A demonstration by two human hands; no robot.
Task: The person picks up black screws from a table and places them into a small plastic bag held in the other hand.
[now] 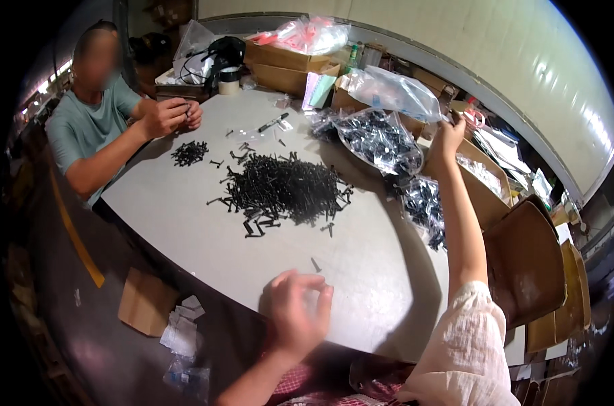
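My right hand point(449, 137) is stretched far out to the right, its fingers closed on the edge of a clear plastic bag point(398, 91). My left hand point(299, 314), blurred by motion, hovers over the near table edge with fingers loosely curved and nothing visible in them. Just beyond it lies a single dark screw point(316, 264). A large heap of black screws point(283, 188) covers the middle of the table point(185, 227). Bags of dark parts, one filled bag point(381, 141) and another bag point(423, 206), lie by my right arm.
Across at the left, a person point(97, 111) in a green shirt holds something small in both hands, near a small screw pile point(190, 153). A marker pen point(273, 122) lies farther back. Cardboard boxes point(287, 71) line the back; an open carton point(523, 260) stands right of my arm.
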